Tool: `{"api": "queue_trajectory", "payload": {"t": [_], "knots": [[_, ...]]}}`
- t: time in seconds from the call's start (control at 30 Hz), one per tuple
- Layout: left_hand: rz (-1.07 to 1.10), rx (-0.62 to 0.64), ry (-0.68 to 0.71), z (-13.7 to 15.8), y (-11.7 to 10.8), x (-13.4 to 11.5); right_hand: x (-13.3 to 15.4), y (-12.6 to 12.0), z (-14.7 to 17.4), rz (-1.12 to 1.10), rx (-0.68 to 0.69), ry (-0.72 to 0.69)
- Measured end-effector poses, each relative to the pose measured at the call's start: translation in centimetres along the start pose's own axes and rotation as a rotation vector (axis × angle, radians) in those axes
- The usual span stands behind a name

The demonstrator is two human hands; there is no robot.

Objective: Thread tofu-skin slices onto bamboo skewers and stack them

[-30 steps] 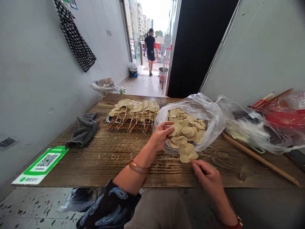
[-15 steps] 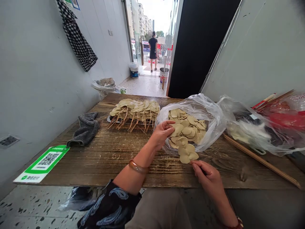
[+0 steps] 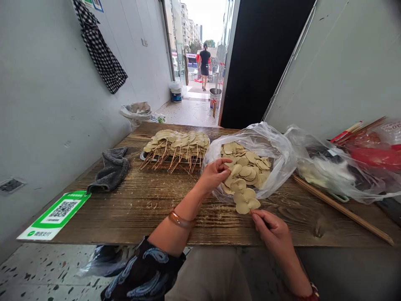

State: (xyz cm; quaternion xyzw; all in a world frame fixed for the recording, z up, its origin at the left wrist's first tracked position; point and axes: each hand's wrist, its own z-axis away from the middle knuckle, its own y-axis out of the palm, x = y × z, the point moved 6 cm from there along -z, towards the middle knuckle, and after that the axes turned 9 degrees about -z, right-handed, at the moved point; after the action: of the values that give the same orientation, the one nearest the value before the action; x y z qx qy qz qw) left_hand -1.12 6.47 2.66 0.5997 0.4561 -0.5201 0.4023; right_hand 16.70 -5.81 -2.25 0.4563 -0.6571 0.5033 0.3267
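My right hand (image 3: 271, 230) pinches the lower end of a thin wooden skewer (image 3: 251, 211), with thumb and fingers closed. Flat, round beige slices (image 3: 244, 195) are threaded on it, folded and overlapping, tilting up toward the bag. My left hand (image 3: 214, 175) is over the bag's left side, thumb and forefinger closed on the edge of a round beige slice (image 3: 234, 170). More loose slices (image 3: 250, 158) fill the open clear plastic bag (image 3: 282, 156). Left of it, a metal tray (image 3: 143, 156) bears a stack of finished-looking skewers (image 3: 184, 144), their sticks pointing toward me.
A grey cloth (image 3: 114, 169) and a green QR-code card (image 3: 59, 213) lie on the left of the wooden table (image 3: 131, 217). At right are a bundle of bare skewers (image 3: 344, 211) and plastic bags (image 3: 332, 171). A person (image 3: 204, 65) walks outside the doorway.
My hands and the skewer stay nearly in place; the view shifts slightly. The person outside has moved farther off and a little to the right.
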Motion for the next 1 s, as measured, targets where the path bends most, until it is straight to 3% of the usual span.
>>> {"api": "queue_trajectory", "payload": {"t": [0.63, 1.0], "knots": [[-0.631, -0.064, 0.271, 0.2, -0.2, -1.5, -0.4, 0.2, -0.3, -0.020, 0.016, 0.042], [-0.312, -0.020, 0.147, -0.3, -0.3, -0.2, -0.8, 0.6, -0.2, -0.043, 0.031, 0.082]]}}
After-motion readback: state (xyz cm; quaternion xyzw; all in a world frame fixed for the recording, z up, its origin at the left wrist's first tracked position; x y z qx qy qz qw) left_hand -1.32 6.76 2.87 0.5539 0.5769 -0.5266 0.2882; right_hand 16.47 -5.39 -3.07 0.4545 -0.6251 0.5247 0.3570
